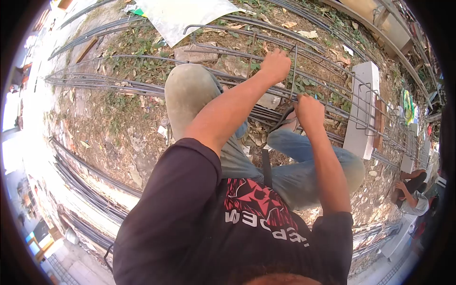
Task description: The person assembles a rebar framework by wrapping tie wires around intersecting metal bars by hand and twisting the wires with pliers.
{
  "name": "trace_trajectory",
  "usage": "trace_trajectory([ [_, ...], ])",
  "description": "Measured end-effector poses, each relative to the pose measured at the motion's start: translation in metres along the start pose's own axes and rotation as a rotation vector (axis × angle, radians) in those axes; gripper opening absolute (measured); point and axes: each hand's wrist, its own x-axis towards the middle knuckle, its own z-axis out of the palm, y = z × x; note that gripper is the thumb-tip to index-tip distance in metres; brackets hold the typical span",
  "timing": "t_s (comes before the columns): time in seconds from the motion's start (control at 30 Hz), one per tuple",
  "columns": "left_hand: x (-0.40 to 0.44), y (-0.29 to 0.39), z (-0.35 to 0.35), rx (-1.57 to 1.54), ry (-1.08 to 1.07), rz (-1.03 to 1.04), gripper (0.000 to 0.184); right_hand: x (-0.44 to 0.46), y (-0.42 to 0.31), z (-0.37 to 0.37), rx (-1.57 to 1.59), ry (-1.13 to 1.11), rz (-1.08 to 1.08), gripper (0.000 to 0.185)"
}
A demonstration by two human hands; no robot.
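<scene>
**Two hands at a stirrup on a rebar cage**

The stirrup (295,71) stands across the long bars of a rebar cage (327,86), a little right of the view's middle, toward 1 o'clock. Taking it as the dial's centre, the left hand (276,65) is just beside it at 9 o'clock, fingers curled inward; whether they grip a bar cannot be told. The right hand (309,111) sits at 5 o'clock by its lower end, curled too, its hold equally unclear.

Handling this well would likely mean keeping the stirrup square to the long bars, bracing one side while working the other, and keeping fingertips out of the pinch between bars.

Further out, a sandalled foot (285,124) is at 6 o'clock, a pale block (359,137) at 4, a bundle of bars (109,85) at 9 and a white sheet (185,19) at 10.

Both sets of fingertips are hidden, so any tie wire or small tool there can't be made out. The sheet is cut off above; another person (413,192), between 4 and 5, is small and blurred.
</scene>
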Motion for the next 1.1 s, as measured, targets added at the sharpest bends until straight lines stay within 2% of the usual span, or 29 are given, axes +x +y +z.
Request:
trace_trajectory([
  [0.17, 0.004, -0.001, 0.001, 0.030, 0.003, -0.015, 0.023, 0.005, 0.002, -0.002, -0.022, 0.043, -0.021, 0.026],
  [0.3, 0.014, -0.001, 0.000, -0.032, -0.140, -0.086, 0.025, 0.004, -0.005, -0.022, 0.037, 0.018, 0.029, 0.027],
  [0.4, 0.008, 0.010, -0.011, 0.038, -0.006, -0.121, 0.025, 0.006, 0.008, -0.035, 0.077, 0.098, 0.087, 0.026],
  [0.5, 0.017, 0.031, -0.036, -0.248, 0.241, 0.089, 0.030, 0.008, 0.023, -0.068, 0.226, 0.233, 0.038, 0.026],
  [0.57, 0.018, 0.053, -0.077, -0.725, 0.041, 0.262, 0.039, 0.005, 0.028, -0.104, 0.674, 0.303, 0.072, 0.031],
  [0.63, 0.002, 0.071, -0.119, -0.803, -0.109, 0.199, 0.044, -0.002, 0.047, -0.127, 0.983, 0.396, 0.004, 0.033],
  [0.7, 0.004, 0.063, -0.121, -0.671, 0.010, 0.357, 0.044, -0.015, 0.058, -0.146, 1.056, 0.423, 0.042, 0.032],
  [0.77, 0.001, 0.057, -0.153, -0.777, -0.265, 0.189, 0.041, -0.024, 0.056, -0.153, 1.083, 0.446, 0.026, 0.030],
  [0.83, 0.001, 0.047, -0.158, -1.063, -0.262, 0.350, 0.039, -0.026, 0.048, -0.154, 1.075, 0.448, -0.043, 0.028],
  [0.93, -0.005, 0.041, -0.186, -1.118, -0.302, 0.370, 0.042, -0.026, 0.045, -0.154, 1.015, 0.550, -0.119, 0.026],
  [1.0, 0.006, 0.024, -0.217, -0.943, -0.588, 0.279, 0.032, -0.031, 0.042, -0.161, 0.986, 0.502, -0.150, 0.023],
  [1.07, 0.009, 0.020, -0.219, -0.821, -0.635, 0.299, 0.032, -0.036, 0.040, -0.163, 0.935, 0.401, -0.197, 0.023],
  [1.1, 0.004, 0.020, -0.211, -0.790, -0.549, 0.360, 0.035, -0.038, 0.038, -0.164, 0.923, 0.315, -0.208, 0.022],
])
